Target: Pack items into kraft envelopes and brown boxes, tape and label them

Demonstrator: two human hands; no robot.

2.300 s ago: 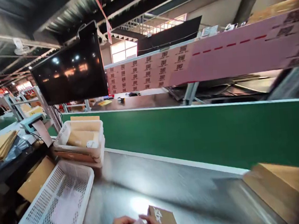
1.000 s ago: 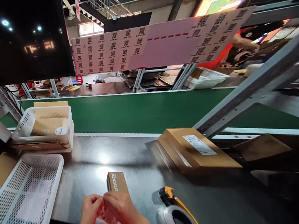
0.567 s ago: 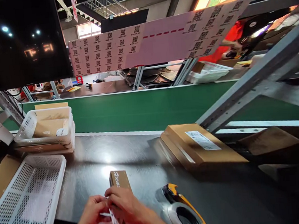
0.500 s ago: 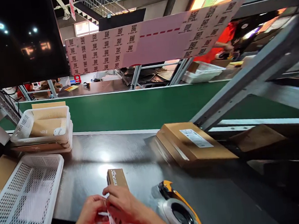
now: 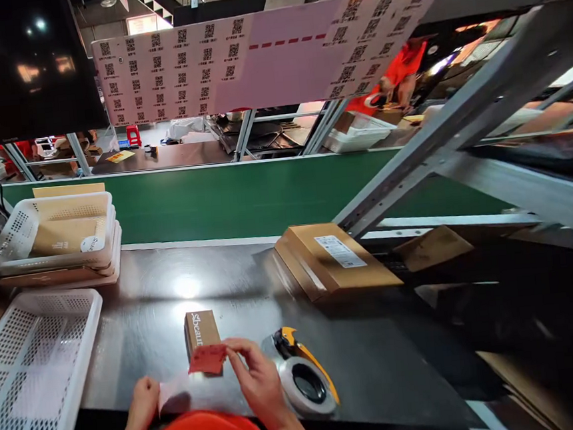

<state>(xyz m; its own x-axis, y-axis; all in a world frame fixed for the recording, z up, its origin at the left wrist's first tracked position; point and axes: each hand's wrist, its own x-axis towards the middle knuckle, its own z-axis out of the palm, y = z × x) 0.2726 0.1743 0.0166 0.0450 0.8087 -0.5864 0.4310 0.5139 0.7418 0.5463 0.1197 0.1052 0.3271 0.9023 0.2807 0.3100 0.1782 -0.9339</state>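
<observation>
In the head view, my right hand [image 5: 258, 378] pinches a small red label [image 5: 207, 359] by its right end, above the near part of a small brown carton [image 5: 202, 326] with white lettering. The carton lies on the metal table; whether the label touches it I cannot tell. My left hand [image 5: 145, 403] is closed at the left on the edge of a pale sheet [image 5: 174, 392], low over the table's front edge. Just right of my right hand lies a tape dispenser [image 5: 308, 384] with a yellow-orange handle and a roll of clear tape.
An openwork white basket [image 5: 41, 390] stands at the left, with stacked baskets [image 5: 54, 255] holding a brown packet behind. A larger labelled carton [image 5: 338, 257] sits back right beside a slanted metal post [image 5: 411, 144]. A green belt [image 5: 205, 202] runs behind; a person in red [image 5: 399, 78] works beyond.
My hands have moved apart from in front of the carton. The red label now shows in my right hand and the pale sheet in my left. The whole view has shifted slightly.
</observation>
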